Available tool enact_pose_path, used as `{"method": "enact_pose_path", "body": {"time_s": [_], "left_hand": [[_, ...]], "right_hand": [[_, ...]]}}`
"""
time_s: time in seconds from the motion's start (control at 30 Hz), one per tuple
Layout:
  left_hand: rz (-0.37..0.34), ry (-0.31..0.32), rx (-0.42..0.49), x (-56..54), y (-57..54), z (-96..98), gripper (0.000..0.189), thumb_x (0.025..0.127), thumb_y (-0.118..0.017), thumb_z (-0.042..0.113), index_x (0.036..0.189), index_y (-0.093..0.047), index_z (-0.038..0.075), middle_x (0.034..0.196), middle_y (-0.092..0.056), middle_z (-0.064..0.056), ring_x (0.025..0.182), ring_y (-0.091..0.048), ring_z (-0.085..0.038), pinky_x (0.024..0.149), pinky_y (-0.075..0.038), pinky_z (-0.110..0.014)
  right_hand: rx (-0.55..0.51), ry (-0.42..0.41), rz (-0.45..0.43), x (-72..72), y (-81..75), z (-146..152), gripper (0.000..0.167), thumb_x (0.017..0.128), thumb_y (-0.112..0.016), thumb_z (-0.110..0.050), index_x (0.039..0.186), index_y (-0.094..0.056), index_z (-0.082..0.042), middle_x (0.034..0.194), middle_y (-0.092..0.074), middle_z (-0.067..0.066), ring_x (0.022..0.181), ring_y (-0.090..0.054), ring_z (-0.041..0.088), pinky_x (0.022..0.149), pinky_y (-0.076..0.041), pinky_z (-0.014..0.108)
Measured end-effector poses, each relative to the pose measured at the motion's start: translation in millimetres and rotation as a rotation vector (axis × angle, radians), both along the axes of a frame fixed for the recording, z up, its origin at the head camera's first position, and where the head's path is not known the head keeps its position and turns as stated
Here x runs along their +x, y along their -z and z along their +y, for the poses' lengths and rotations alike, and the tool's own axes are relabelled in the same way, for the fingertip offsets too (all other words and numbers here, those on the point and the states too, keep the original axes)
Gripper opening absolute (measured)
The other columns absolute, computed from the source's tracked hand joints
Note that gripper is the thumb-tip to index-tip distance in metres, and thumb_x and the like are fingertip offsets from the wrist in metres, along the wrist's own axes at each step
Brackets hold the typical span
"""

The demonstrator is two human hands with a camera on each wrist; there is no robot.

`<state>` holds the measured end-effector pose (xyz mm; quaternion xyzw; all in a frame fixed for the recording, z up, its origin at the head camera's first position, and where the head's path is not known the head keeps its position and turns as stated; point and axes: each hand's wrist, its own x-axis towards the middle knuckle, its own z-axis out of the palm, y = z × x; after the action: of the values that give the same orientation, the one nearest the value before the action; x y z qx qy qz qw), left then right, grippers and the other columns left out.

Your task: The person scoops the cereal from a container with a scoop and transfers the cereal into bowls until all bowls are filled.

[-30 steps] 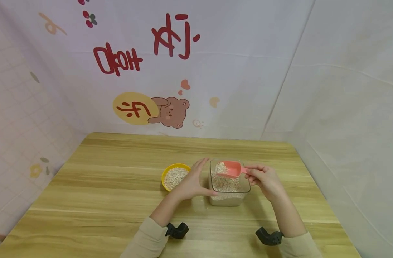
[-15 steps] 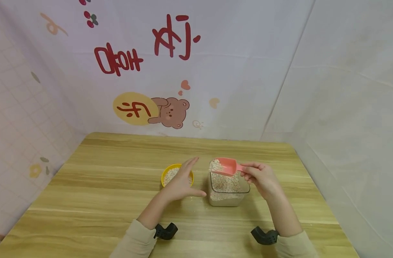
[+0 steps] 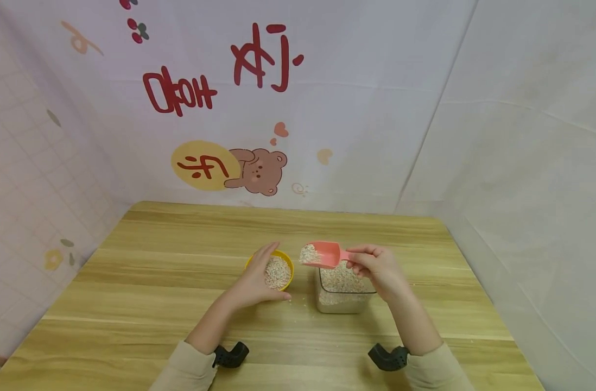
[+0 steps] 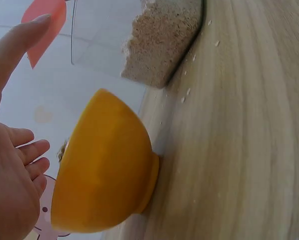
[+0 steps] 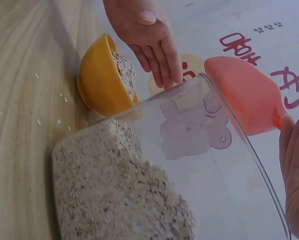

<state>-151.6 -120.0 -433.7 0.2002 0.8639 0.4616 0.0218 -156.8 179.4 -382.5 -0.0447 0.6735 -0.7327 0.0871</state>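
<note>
My right hand (image 3: pixel 378 271) pinches the handle of a pink scoop (image 3: pixel 329 254), which carries a heap of oat flakes (image 3: pixel 310 254) at its front end. The scoop is held above the left rim of a clear square container (image 3: pixel 344 301) filled partway with oats (image 5: pixel 124 185). To the left stands a yellow bowl (image 4: pixel 104 165) of oats. My left hand (image 3: pixel 251 282) hovers over the bowl's left side, thumb and fingers spread and holding nothing. In the right wrist view, that hand's fingers hang above the bowl's opening.
Loose flakes (image 4: pixel 184 97) lie scattered on the wooden table (image 3: pixel 181 260) between bowl and container. A white cloth backdrop (image 3: pixel 356 108) with a printed bear rises behind the table, and more cloth hangs at both sides.
My left hand has moved left, away from the container to the bowl. My right hand has carried the loaded scoop left, from over the container's middle past its left rim.
</note>
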Motion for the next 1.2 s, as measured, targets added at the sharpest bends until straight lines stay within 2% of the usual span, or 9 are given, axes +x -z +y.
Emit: {"method": "enact_pose_path", "body": {"time_s": [0.37, 0.57, 0.77, 1.2], "left_hand": [[-0.034, -0.026, 0.012, 2.1, 10.0, -19.2, 0.120, 0.060, -0.092, 0.027, 0.153, -0.019, 0.012, 0.156, -0.015, -0.014, 0.141, -0.013, -0.032, 0.107, -0.022, -0.058], [-0.023, -0.033, -0.006, 0.4, 19.1, -30.8, 0.119, 0.062, -0.091, 0.032, 0.152, -0.018, 0.005, 0.154, -0.017, -0.019, 0.141, -0.013, -0.036, 0.107, -0.020, -0.059], [-0.035, -0.041, -0.035, -5.4, 27.6, -41.5, 0.117, 0.063, -0.090, 0.034, 0.152, -0.019, 0.005, 0.155, -0.016, -0.019, 0.141, -0.011, -0.037, 0.107, -0.019, -0.062], [-0.061, -0.023, -0.043, -10.5, 33.7, -47.9, 0.115, 0.063, -0.090, 0.033, 0.151, -0.021, 0.003, 0.153, -0.020, -0.019, 0.139, -0.018, -0.038, 0.106, -0.022, -0.062]], "right_hand": [[0.036, -0.044, -0.021, -5.4, 2.8, -16.5, 0.025, 0.090, -0.062, -0.001, 0.110, -0.061, 0.014, 0.073, -0.065, 0.009, 0.058, -0.057, 0.011, 0.053, -0.049, 0.021], [0.047, -0.062, -0.033, -9.7, 4.0, -24.8, 0.025, 0.090, -0.061, 0.000, 0.110, -0.060, 0.015, 0.075, -0.066, 0.012, 0.058, -0.058, 0.012, 0.054, -0.050, 0.022], [0.112, -0.072, -0.053, -15.9, 4.3, -31.8, 0.024, 0.089, -0.063, -0.001, 0.109, -0.062, 0.013, 0.078, -0.066, 0.016, 0.059, -0.059, 0.013, 0.056, -0.052, 0.025], [0.207, -0.091, -0.048, -29.7, -3.4, -45.8, 0.021, 0.086, -0.064, -0.001, 0.105, -0.066, 0.009, 0.077, -0.067, 0.018, 0.056, -0.059, 0.013, 0.053, -0.052, 0.024]]}}
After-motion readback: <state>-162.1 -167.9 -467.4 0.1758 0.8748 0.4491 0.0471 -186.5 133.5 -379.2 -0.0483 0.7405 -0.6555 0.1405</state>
